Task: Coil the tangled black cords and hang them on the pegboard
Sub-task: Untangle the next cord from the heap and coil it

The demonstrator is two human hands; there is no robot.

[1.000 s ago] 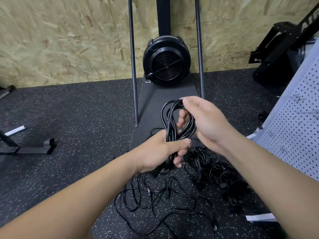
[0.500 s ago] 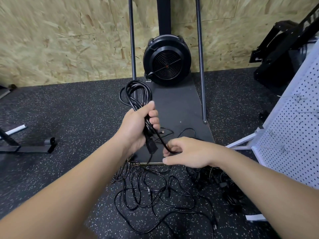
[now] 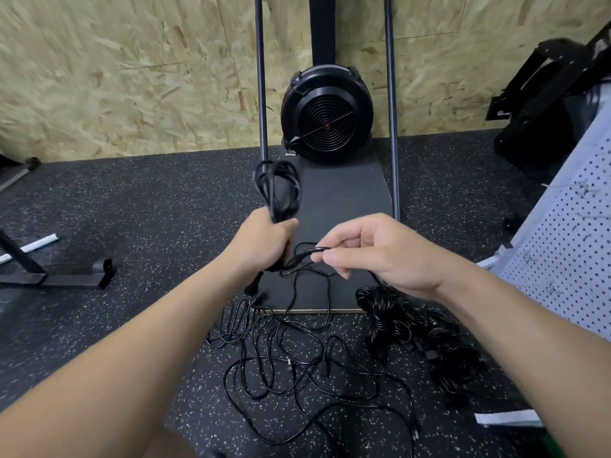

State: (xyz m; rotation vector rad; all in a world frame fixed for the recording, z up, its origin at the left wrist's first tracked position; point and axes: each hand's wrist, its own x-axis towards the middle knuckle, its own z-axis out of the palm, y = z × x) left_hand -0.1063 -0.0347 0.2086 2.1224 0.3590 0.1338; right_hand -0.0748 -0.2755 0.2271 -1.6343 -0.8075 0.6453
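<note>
My left hand point(image 3: 264, 241) is clenched round a half-made coil point(image 3: 277, 190), its loops standing above my fist over the black board point(image 3: 337, 196) in front of the fan point(image 3: 326, 119); my right hand point(image 3: 380, 256) pinches the free cord point(image 3: 305, 256) between thumb and fingertips, level with the fist and just beside it. From that pinch the cord drops to the floor point(image 3: 148, 226), where it joins a loose tangle point(image 3: 297, 368) of thin black cords near my forearms; a heap of bundled cords point(image 3: 416, 328) lies to the right of it, partly under my right wrist; the pegboard point(image 3: 568, 259) stands at the right edge, its hooks bare as far as I can see, so nothing looks hung yet. The risk, as I judge it, lies in the tail: it runs straight into the tangle, and drawing it up for another loop could snag a crossing strand and drag the whole mess along, or tighten a knot; a slack fist could let the upright loops spill; the dangling plug point(image 3: 253, 287) below my left wrist might catch too.
</note>
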